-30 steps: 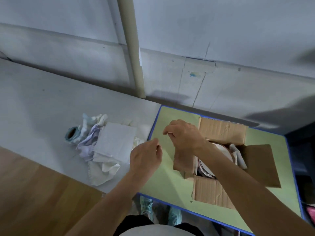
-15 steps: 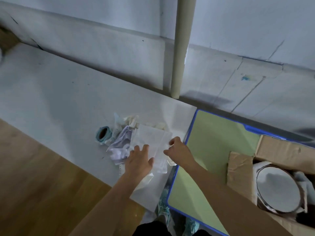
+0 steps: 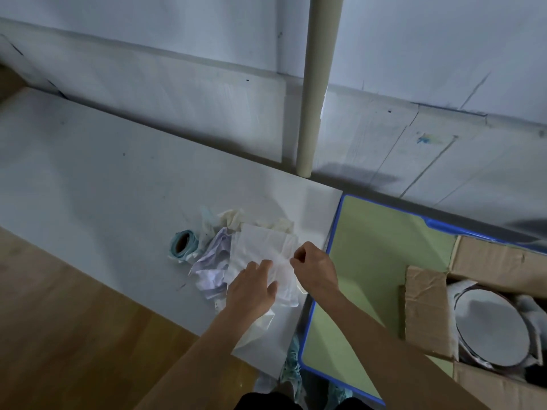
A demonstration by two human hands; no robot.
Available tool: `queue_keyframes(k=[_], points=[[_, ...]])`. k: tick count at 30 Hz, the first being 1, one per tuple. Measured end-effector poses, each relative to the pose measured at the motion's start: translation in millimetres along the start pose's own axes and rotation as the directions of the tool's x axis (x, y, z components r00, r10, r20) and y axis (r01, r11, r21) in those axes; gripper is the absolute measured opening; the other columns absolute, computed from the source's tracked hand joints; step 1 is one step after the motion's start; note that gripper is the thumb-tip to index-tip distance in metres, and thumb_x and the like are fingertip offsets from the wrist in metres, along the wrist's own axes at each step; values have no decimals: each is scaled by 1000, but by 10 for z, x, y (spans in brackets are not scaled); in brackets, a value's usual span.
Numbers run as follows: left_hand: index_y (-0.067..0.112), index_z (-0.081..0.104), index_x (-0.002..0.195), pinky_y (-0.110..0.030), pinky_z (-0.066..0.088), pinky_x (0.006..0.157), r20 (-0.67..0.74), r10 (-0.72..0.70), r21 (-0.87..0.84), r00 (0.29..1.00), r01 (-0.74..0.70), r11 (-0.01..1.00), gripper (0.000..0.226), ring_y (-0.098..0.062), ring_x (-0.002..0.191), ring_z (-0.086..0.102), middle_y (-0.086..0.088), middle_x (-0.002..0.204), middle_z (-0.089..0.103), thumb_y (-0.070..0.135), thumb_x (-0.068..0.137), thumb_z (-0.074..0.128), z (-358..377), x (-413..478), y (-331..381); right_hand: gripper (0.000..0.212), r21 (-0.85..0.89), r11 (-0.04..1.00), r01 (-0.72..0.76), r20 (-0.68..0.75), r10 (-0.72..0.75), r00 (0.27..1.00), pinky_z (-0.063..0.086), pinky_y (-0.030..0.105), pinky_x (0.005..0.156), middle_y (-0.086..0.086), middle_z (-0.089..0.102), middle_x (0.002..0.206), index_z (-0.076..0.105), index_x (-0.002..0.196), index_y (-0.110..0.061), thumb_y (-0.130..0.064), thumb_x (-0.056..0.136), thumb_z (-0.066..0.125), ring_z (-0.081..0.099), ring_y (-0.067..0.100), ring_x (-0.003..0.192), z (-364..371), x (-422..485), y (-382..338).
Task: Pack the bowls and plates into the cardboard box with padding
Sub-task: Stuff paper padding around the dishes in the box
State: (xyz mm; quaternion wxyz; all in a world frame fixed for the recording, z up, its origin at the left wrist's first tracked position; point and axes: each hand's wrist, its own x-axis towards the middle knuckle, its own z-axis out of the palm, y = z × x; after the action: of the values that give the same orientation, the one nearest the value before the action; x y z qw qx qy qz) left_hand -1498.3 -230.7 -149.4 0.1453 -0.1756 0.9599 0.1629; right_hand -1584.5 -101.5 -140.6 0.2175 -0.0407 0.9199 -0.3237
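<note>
One white counter (image 3: pixel 103 187) meets one green counter (image 3: pixel 370 247), which bears one open cardboard box (image 3: pixel 426 309) holding one plate (image 3: pixel 485 329). One paper pile (image 3: pixel 213 270) lies on the white counter. The left grip (image 3: pixel 251 291) rests spread on its top sheet (image 3: pixel 260 247), and the right grip (image 3: pixel 315 269) pinches that sheet. One tape roll (image 3: pixel 182 247) sits beside the pile.
</note>
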Motion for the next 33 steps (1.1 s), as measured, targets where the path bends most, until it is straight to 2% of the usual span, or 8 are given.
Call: queue_keyframes(k=[8,12,14,18,23,28,30,33], points=[[28,28,143,-41,45,102,-93,-40,-57,995,34,998,54,-27,140,30,-7,151,31,43,96,50,-179,45,-204,9,244,969,-43,-6,46,999,41,20,59,-8,61,76,56,79,-21,-20,85,62,57,11,72,-181,6,43],[19,18,153,-46,29,113,-33,-53,-187,998,46,981,71,-32,145,22,-12,157,27,43,95,52,-242,196,-289,10,283,956,-72,-14,79,997,53,31,66,-5,66,73,56,78,-24,-19,83,62,64,19,73,-199,17,112],[17,15,154,-45,29,111,35,-74,-218,997,80,973,75,-35,142,28,-14,155,29,42,95,54,-256,250,-260,9,286,955,-77,-3,81,997,55,34,69,-4,67,75,57,81,-25,-18,85,61,65,21,72,-181,20,125],[19,14,152,-43,42,104,116,-124,-277,985,153,949,75,-30,132,45,-12,146,44,39,94,57,-217,304,-227,8,287,955,-75,-1,78,997,51,27,67,-8,66,81,59,92,-27,-23,86,62,63,17,74,-131,13,94],[22,19,152,-39,45,102,167,-140,-365,976,193,911,74,-26,128,49,-9,142,47,38,92,60,-175,346,-269,29,267,954,-134,124,104,987,45,25,66,-8,63,85,54,110,-31,-29,84,68,61,13,82,-72,26,38],[24,23,149,-38,45,103,251,-56,-345,966,143,927,69,-26,126,49,-8,140,46,40,93,60,-113,287,-245,33,155,985,-70,84,57,995,42,24,68,-3,58,98,58,116,-33,-32,84,68,56,12,82,-26,39,11],[25,25,148,-35,46,103,250,-37,-351,968,126,928,68,-23,127,49,-5,143,45,42,92,60,-94,271,-231,31,107,993,-41,52,36,998,40,23,70,-3,54,102,59,115,-32,-33,85,67,53,11,83,-12,38,-16],[30,26,147,-33,48,101,263,-7,-360,965,105,927,67,-21,127,50,-1,145,43,46,91,60,-75,260,-209,16,103,994,-48,23,46,999,44,26,69,-7,58,90,57,99,-27,-34,86,63,56,13,81,-7,35,-76]])
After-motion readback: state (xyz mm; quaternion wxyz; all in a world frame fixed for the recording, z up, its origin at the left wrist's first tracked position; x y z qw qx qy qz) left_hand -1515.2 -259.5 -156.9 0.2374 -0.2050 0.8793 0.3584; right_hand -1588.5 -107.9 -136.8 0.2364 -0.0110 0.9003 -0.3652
